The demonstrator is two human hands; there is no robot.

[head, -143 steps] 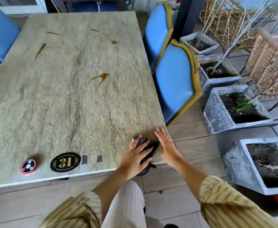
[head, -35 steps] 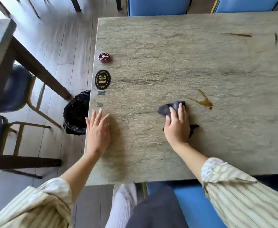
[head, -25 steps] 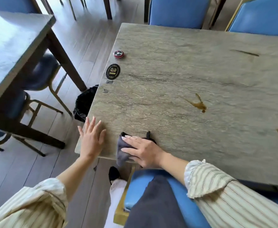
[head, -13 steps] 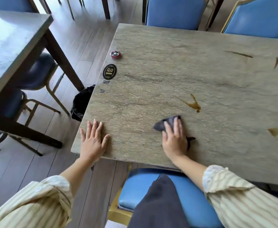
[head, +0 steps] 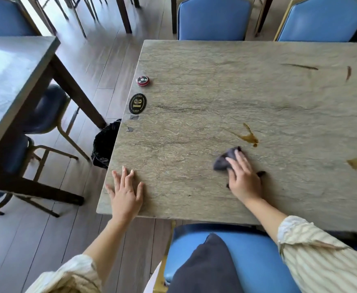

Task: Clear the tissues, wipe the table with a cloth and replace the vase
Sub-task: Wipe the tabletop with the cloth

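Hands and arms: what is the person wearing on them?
Both hands, the left hand and the right hand, are bare: no gloves, rings or watch show. Each arm wears a loose cream sleeve with thin dark stripes, the left sleeve and the right sleeve, ending short of the wrist, forearms uncovered.

Table (head: 226, 98) grey-beige, veined stone pattern — brown stains (head: 249, 137) on it. Cloth (head: 224, 160) on the table dark grey, maybe bluish. Chairs (head: 213, 17) beyond the table blue. Sleeves (head: 321, 250) cream, striped.

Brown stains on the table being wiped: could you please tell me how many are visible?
4: one just beyond the cloth, one at its right, two far right. More may lie outside the frame.
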